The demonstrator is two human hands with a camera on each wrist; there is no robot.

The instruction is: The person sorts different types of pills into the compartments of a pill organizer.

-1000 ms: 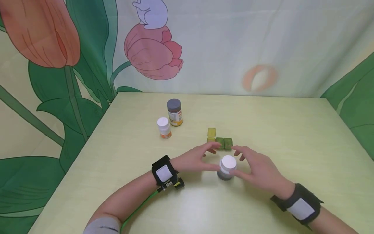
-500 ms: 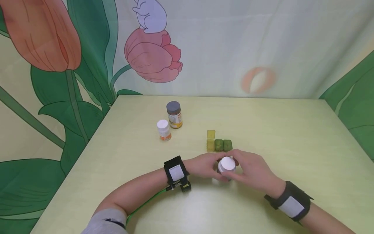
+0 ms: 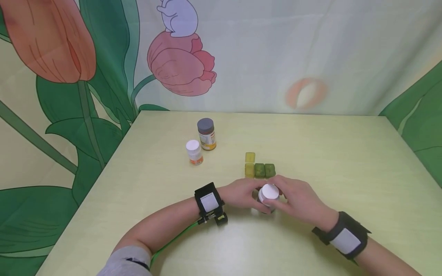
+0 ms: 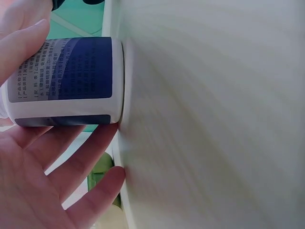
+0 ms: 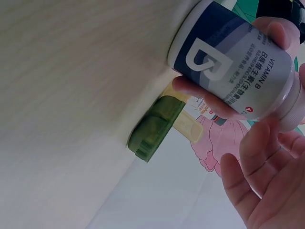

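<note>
A white vitamin B bottle (image 5: 233,62) with a blue and grey label stands upright on the table, its white cap (image 3: 270,191) facing up. My left hand (image 3: 238,193) grips the body low down, thumb on the near side and fingers behind, as the left wrist view shows. From the right, my right hand (image 3: 304,199) holds the cap between thumb and fingers. Just behind the bottle lies a small green and yellow compartment box (image 3: 259,170), one yellow lid (image 3: 250,157) standing open. The fingers partly cover the bottle in the head view.
Farther back on the left stand a small white bottle (image 3: 194,152) with an orange band and a brown bottle (image 3: 206,134) with a grey cap. A printed curtain (image 3: 255,57) hangs behind the pale table (image 3: 345,153). A green cable (image 3: 174,239) runs along my left forearm.
Both hands have come together onto the bottle: the left now grips its body and the right its cap. Over the last half second they have hardly moved.
</note>
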